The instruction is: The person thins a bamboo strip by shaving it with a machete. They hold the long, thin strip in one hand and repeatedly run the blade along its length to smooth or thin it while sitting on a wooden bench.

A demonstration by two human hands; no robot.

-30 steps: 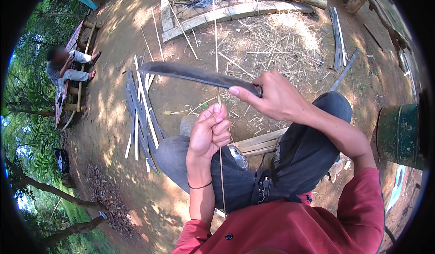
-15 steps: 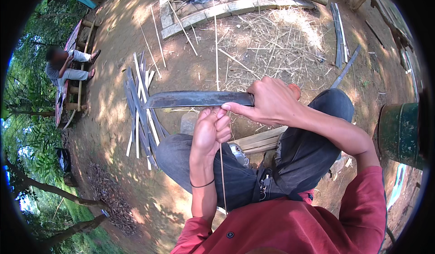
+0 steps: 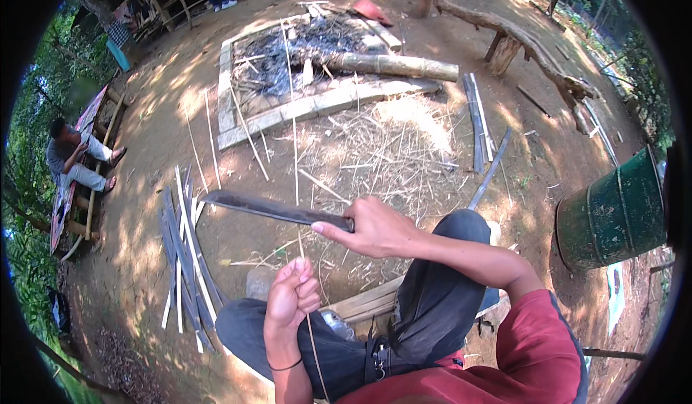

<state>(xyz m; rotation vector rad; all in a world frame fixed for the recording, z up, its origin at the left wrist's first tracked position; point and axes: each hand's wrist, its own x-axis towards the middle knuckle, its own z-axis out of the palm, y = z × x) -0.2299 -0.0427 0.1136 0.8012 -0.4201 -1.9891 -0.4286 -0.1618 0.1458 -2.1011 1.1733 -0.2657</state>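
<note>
Far left: a seated person point(image 3: 72, 160) on a low wooden bench point(image 3: 79, 209) at the edge of the trees, well apart from the work. Nearer in, on bare earth: a bundle of split bamboo slats point(image 3: 182, 256), fanned out just beside the left knee.

Left hand point(image 3: 292, 297): clenched in a fist, thumb side up, pinching a thin bamboo strip point(image 3: 295, 152). Strip upright through the fist, running away across the ground toward the ash bed and down past the wrist over the lap.

Long dark blade point(image 3: 274, 209): lying roughly level, tip pointing left, crossing the strip just above the left fist and touching it there. Right hand point(image 3: 378, 227): closed tight around the blade's handle, forefinger stretched along the back of it, forearm coming in from the lower right.

Against the picture half a second back: blade still across the strip, now with a clear gap between the two hands instead of nearly meeting; left fist lower and closer to the body; head tipped up, so more of the yard showing at the top.

Beyond the hands: a stone-edged ash bed point(image 3: 303, 58) holding grey ash, charred bits and a thick bamboo log point(image 3: 393, 65) along its near side. Loose straw point(image 3: 400, 148) scattered in front of it.

Far right: a green metal drum point(image 3: 616, 213) standing upright on the dirt, inside not visible.
</note>
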